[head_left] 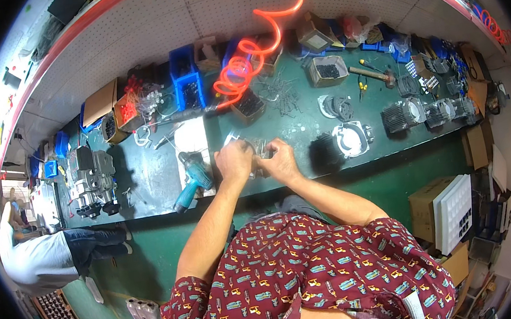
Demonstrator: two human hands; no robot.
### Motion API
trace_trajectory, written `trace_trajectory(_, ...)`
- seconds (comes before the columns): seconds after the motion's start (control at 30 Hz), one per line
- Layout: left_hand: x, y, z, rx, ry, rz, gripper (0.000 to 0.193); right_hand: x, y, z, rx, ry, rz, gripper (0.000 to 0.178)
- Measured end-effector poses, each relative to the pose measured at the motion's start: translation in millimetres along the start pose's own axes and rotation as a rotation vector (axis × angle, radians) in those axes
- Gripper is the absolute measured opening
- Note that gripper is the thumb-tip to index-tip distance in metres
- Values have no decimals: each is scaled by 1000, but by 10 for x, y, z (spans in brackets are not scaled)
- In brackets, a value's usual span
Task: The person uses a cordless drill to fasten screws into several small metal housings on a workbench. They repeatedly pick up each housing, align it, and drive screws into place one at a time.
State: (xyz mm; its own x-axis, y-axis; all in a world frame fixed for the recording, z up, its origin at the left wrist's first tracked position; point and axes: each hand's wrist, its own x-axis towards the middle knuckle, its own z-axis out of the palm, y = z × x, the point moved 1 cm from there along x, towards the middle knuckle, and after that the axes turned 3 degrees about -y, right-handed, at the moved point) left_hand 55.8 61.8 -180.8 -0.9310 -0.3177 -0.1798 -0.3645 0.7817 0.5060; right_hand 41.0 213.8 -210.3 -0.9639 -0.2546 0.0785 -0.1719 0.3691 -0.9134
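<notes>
Over the green worktop, my left hand is closed, knuckles up, beside a small metallic part. My right hand bends its fingers around the other side of that part, thumb and fingertips drawn together. Most of the part is hidden by my hands, so its kind is unclear. Left of my left hand lies a teal cordless drill, its grip end at the table's front edge. A pale sheet is partly under the drill. Right of my hands stands a finned motor housing with a bright open end.
An orange coiled hose hangs over the back. Blue bins, a box of dark screws and loose long screws line the rear. A hammer and several motors lie right; gear units and another person are left.
</notes>
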Motion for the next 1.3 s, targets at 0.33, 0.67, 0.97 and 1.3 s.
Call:
trace_trajectory(0.33,19,-84,91,-87,79,-1,17,-98,-48,59,-15,6,59,39)
trace_trajectory(0.67,-43,-260,277,-144,84,28,16,-188,70,123,-34,-12,74,38)
trace_trajectory(0.97,-60,-443,452,-84,101,25,23,-200,159,201,23,-20,-31,34)
trace_trajectory(1.3,-175,-550,510,-280,222,-15,21,-74,188,187,-136,-167,6,38)
